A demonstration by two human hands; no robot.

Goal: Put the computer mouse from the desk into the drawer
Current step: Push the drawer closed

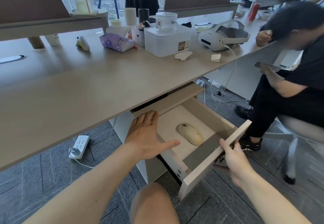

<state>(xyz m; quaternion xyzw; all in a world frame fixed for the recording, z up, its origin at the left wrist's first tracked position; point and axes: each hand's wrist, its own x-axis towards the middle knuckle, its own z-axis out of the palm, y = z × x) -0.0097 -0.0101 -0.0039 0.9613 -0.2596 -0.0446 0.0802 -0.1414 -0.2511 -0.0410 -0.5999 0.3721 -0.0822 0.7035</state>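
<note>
The computer mouse (190, 133) is already lying flat on the pale floor of the open drawer (213, 113), near the middle and a little toward its front panel, touching neither side wall. Your left hand (149, 136) is hovering over the drawer's left wall with the fingers spread flat and open, holding nothing, the fingertips reaching under the front edge of the bench (87, 86). Your right hand (234, 158) is gripping the top edge of the drawer's front panel, thumb on the inner face and fingers wrapped behind it. What is left, as I judge it, is only to close the drawer. The risk is your left hand: if you are pushing with the right while the left is resting there, the fingers may be getting pinched between the drawer and the bench edge. A hard push may also be sending the mouse sliding against the back wall.
</note>
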